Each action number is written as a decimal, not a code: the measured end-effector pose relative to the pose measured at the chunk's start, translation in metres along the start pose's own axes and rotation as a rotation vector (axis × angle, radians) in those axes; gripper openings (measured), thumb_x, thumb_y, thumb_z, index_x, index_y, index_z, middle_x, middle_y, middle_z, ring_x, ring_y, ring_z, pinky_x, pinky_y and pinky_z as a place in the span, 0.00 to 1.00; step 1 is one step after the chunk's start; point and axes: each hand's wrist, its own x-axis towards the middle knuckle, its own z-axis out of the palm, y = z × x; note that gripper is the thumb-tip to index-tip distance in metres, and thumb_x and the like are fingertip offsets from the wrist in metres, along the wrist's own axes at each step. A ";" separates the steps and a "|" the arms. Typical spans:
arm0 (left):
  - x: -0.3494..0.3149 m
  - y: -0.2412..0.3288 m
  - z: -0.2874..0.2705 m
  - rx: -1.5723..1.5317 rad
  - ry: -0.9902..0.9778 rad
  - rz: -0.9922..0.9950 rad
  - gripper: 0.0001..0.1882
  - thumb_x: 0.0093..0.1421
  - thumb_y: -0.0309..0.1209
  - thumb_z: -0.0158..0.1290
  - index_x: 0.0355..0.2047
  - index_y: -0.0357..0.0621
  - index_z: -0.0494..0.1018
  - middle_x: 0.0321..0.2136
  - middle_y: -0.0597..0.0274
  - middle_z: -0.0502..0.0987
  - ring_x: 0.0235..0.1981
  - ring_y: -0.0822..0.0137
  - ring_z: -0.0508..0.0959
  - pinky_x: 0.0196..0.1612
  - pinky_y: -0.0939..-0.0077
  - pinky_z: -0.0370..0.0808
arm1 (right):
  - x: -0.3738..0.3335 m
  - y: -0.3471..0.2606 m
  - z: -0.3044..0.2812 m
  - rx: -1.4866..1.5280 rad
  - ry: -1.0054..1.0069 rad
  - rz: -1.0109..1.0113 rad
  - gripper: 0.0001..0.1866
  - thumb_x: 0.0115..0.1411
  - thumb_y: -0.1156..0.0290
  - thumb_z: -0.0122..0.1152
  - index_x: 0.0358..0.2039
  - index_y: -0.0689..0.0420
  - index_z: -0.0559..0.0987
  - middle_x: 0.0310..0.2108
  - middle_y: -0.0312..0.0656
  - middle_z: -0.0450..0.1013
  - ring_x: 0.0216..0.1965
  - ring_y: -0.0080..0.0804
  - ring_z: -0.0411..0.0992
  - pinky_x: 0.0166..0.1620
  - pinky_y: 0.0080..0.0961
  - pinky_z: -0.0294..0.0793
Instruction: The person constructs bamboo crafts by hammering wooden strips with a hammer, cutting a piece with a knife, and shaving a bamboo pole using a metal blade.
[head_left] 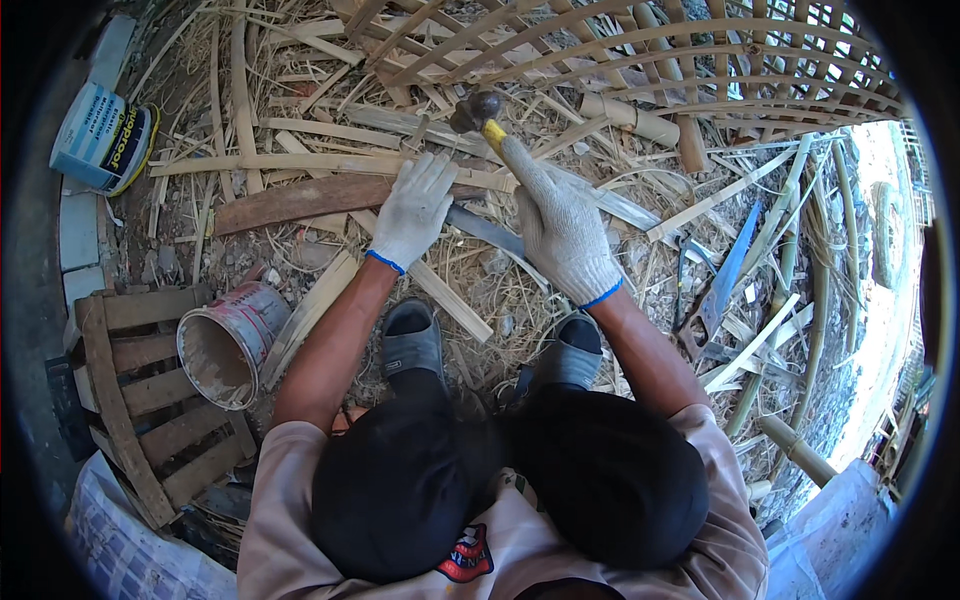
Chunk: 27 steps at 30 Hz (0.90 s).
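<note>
My left hand (413, 208), in a white knit glove with a blue cuff, lies with its fingers stretched forward over a long pale bamboo strip (290, 162) and the end of a dark wooden plank (300, 203). My right hand (567, 232), gloved alike, is closed around a hammer (492, 130) with a yellow handle, its index finger laid along the handle. The dark hammer head points forward, just beyond the strip. Between my hands a flat grey blade-like piece (485, 230) lies on the ground; its far side is partly covered.
Woven bamboo lattice (640, 60) stands at the far right. A blue handsaw (735, 260) and pliers-like tool (684, 265) lie right. Left are a dirty bucket (222, 350), a slatted wooden crate (150, 385) and a blue-white tub (95, 135). Bamboo shavings litter the ground around my sandals.
</note>
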 end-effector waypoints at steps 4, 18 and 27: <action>-0.010 -0.003 0.002 0.025 -0.044 -0.007 0.26 0.71 0.35 0.54 0.67 0.42 0.70 0.68 0.52 0.71 0.71 0.50 0.66 0.76 0.48 0.59 | 0.007 0.000 0.005 -0.102 -0.298 0.090 0.33 0.70 0.65 0.60 0.75 0.44 0.66 0.33 0.60 0.79 0.33 0.60 0.81 0.37 0.51 0.79; -0.007 -0.007 -0.004 -0.016 -0.002 0.003 0.26 0.71 0.35 0.53 0.67 0.41 0.71 0.69 0.50 0.71 0.73 0.49 0.65 0.77 0.50 0.57 | -0.002 -0.001 0.010 0.039 0.037 -0.006 0.35 0.69 0.73 0.55 0.76 0.41 0.64 0.30 0.58 0.77 0.30 0.61 0.78 0.36 0.56 0.76; 0.000 -0.012 -0.002 -0.143 0.076 -0.008 0.23 0.68 0.37 0.56 0.61 0.43 0.76 0.62 0.49 0.77 0.67 0.48 0.72 0.73 0.52 0.63 | -0.044 0.018 0.013 -0.003 -0.125 0.218 0.32 0.71 0.71 0.53 0.75 0.46 0.65 0.44 0.62 0.79 0.42 0.62 0.80 0.46 0.54 0.78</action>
